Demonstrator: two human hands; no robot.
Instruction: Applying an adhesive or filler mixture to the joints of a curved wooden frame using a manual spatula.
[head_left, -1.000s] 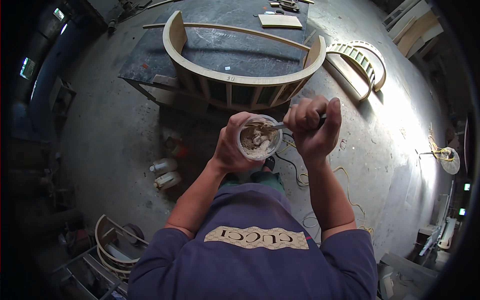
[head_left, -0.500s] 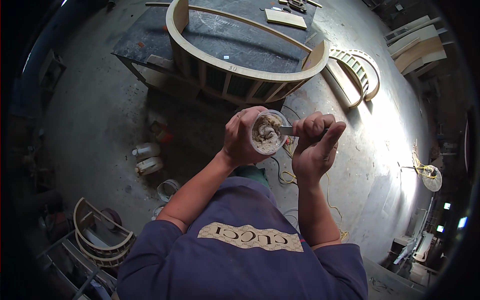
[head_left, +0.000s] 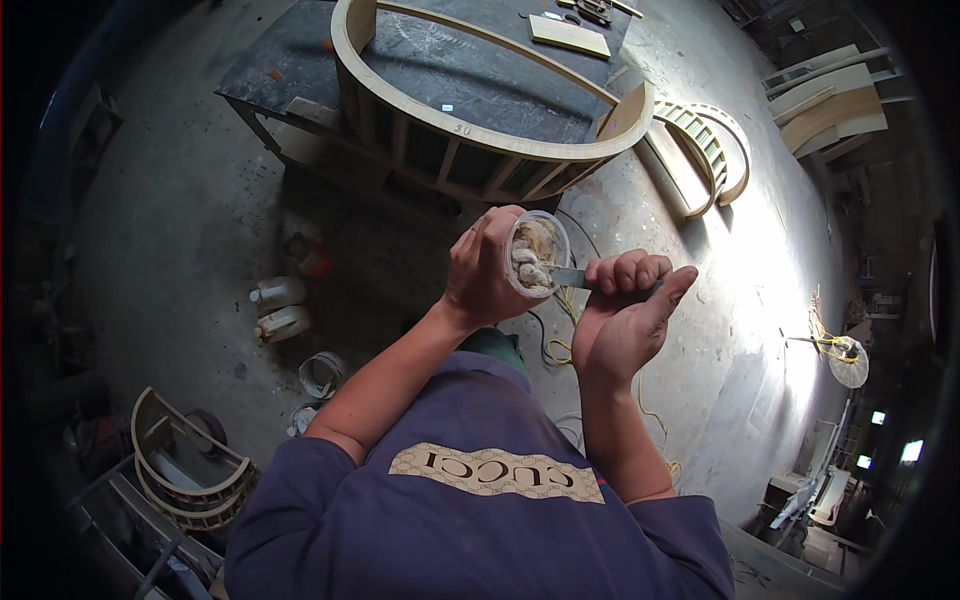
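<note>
My left hand (head_left: 483, 258) is wrapped round a clear plastic cup (head_left: 512, 270), tilted so its mouth faces me. Inside the cup lies a thick, lumpy, whitish-tan paste (head_left: 533, 250). My right hand (head_left: 628, 310) grips a putty knife (head_left: 575, 279) with the fingers curled over its handle and the thumb stretched out. The flat metal blade reaches into the cup's mouth and its tip touches the paste. Most of the knife's handle is hidden in my fingers.
Ahead, a curved wooden frame (head_left: 455, 125) rests on a dark worktable (head_left: 470, 75) and overhangs its near edge. More curved frames (head_left: 700, 150) stand on the floor at right. Jugs (head_left: 283, 322) and a bucket (head_left: 322, 374) sit at left; a yellow cord (head_left: 560, 350) trails beneath my hands.
My right hand and the putty knife have moved slightly down, with more blade showing outside the cup. The cup is turned a little more sideways, and the paste has been heaped differently.
</note>
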